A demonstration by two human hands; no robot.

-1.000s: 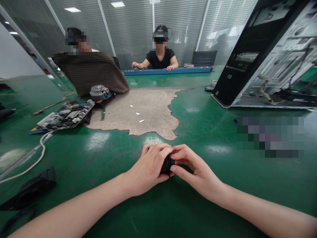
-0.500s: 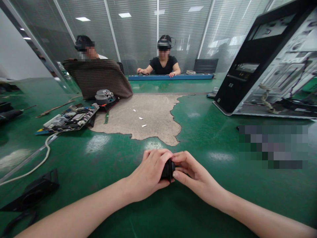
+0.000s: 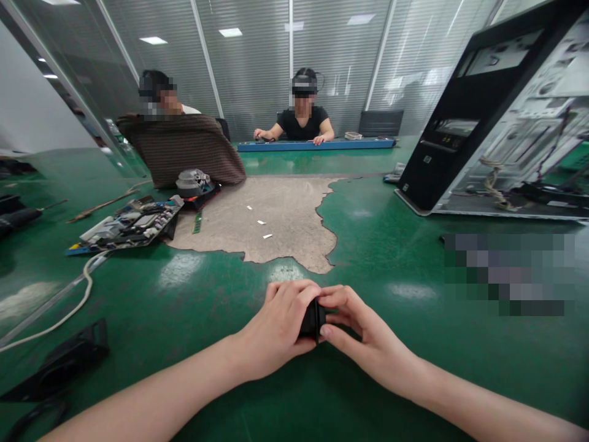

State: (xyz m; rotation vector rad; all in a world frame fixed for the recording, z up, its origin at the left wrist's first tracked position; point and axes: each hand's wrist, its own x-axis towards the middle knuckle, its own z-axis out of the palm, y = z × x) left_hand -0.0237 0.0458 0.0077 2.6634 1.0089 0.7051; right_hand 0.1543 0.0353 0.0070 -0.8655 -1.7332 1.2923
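A small black block-like part (image 3: 311, 320), with a thin raised rim on its right side, is held between both hands low over the green table (image 3: 377, 258). My left hand (image 3: 280, 331) wraps over its left side and top, hiding much of it. From the right, my right hand (image 3: 356, 325) grips the rimmed side with thumb and fingertips. What kind of part it is I cannot make out. Both hands are closed on it.
On the left lie a circuit board (image 3: 131, 224), a round fan cooler (image 3: 194, 183), a white cable (image 3: 85, 291) and a black plastic piece (image 3: 69, 359). An opened computer case (image 3: 442, 147) stands right. Two people (image 3: 304, 123) sit opposite. A brown cloth-covered panel (image 3: 184, 147) stands back left.
The whole view has shifted very slightly. Both hands keep their grip on the black part, with no clear change in their pose.
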